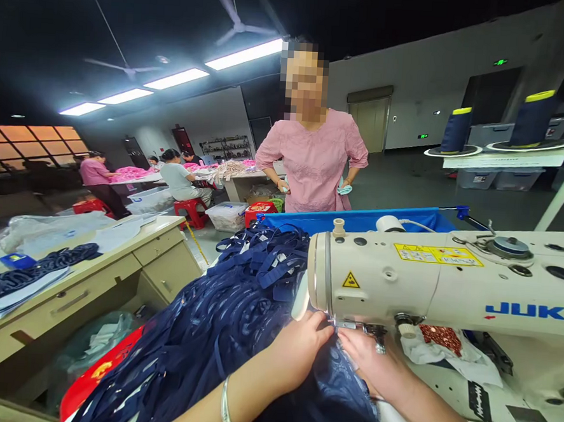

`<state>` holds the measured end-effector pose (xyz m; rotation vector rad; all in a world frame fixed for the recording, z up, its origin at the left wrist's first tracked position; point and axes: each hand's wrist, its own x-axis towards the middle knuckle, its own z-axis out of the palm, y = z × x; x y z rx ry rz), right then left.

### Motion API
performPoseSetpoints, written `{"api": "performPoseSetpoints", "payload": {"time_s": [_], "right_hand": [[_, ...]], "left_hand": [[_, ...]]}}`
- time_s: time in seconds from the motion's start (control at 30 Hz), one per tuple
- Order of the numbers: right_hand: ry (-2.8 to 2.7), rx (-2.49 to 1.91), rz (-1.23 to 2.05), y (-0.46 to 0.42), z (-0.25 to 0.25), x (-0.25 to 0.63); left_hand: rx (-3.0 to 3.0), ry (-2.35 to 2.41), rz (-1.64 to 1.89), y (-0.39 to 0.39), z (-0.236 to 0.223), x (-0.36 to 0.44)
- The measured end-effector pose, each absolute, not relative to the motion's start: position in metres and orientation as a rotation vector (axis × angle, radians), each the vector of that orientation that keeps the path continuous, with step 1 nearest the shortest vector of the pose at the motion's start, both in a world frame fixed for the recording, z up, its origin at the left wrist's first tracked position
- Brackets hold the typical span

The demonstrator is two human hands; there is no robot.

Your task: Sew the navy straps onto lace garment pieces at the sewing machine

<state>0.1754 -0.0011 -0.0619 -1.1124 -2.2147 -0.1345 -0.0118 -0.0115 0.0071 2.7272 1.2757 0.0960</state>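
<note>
the left hand (302,349), a silver bangle (227,406) at its wrist, is curled near the needle end of the cream juki sewing machine (431,271); the right hand (373,363) is set close beside it, fingers straighter and near together. both touch the dark navy, sheer-looking fabric (337,381) by the machine's head (whether either one pinches it, i cannot tell). more navy strappy pieces (237,323) are heaped to the left, before a blue cloth-sided bin (343,220) and a person in a pink top (316,156).
</note>
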Motion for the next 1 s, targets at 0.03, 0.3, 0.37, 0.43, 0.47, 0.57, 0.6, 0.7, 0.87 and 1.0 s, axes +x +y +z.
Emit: {"api": "performPoseSetpoints", "payload": {"time_s": [0.03, 0.3, 0.37, 0.43, 0.47, 0.57, 0.6, 0.7, 0.87, 1.0], "right_hand": [[-2.243, -1.133, -0.227, 0.0, -0.062, 0.177], [-2.468, -1.095, -0.158, 0.01, -0.056, 0.203], [-2.478, -1.068, -0.173, 0.013, -0.06, 0.206], [-2.475, -1.092, -0.175, 0.015, -0.066, 0.206], [-2.454, -1.122, -0.189, 0.015, -0.068, 0.205], [-2.374, -1.158, -0.285, 0.013, -0.074, 0.198], [-2.353, -1.142, -0.315, 0.012, -0.074, 0.196], [-2.286, -1.112, -0.303, 0.011, -0.068, 0.193], [-2.296, -1.167, -0.051, 0.015, -0.049, 0.198], [-2.266, -1.185, -0.05, 0.013, -0.049, 0.202]], "left_hand": [[2.716, 1.25, 0.131, -0.012, 0.007, -0.011], [2.721, 1.156, 0.178, -0.01, 0.004, -0.016], [2.766, 1.155, 0.15, -0.007, 0.003, -0.014], [2.804, 1.181, 0.08, -0.005, 0.002, -0.013], [2.816, 1.197, 0.039, -0.004, 0.001, -0.012], [2.832, 1.243, -0.028, -0.002, -0.001, -0.01], [2.837, 1.258, -0.032, -0.001, -0.002, -0.009], [2.834, 1.257, -0.003, 0.001, -0.003, -0.005], [2.724, 1.119, 0.194, 0.005, -0.005, -0.007], [2.635, 1.133, 0.33, 0.003, -0.008, -0.016]]}}
